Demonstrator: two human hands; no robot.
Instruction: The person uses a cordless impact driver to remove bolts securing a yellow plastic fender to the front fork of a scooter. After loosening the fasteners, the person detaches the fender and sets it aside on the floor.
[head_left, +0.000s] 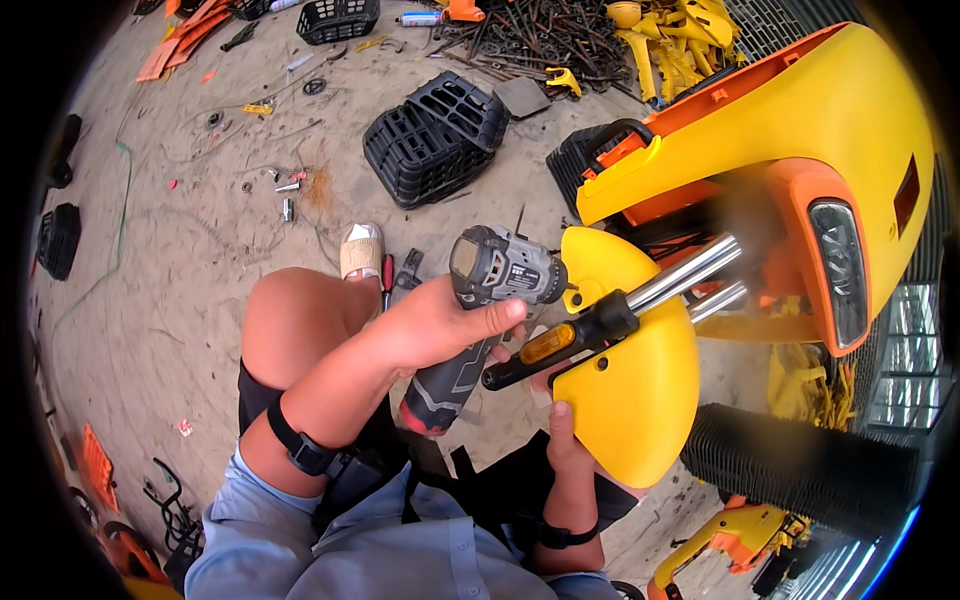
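My left hand [455,320] is closed round the handle of a grey and black cordless drill [505,268]. The drill's chuck points right, close to the edge of a yellow mudguard [640,410]; whether its tip touches a screw is hard to see. My right hand [570,445] grips the mudguard's near lower edge, thumb on top and fingers hidden beneath. A black fork leg [605,318] with an amber reflector [548,343] crosses the mudguard, and its chrome tubes [690,270] run toward the yellow and orange front body [835,130] of a vehicle.
Black plastic baskets [435,140] lie on the concrete floor ahead. A red-handled screwdriver [387,275] is by my foot, with loose metal sockets [288,208] farther left. Rusty rods [540,40] and yellow body parts [680,45] are piled at the back. Stacked black parts [800,465] stand at right.
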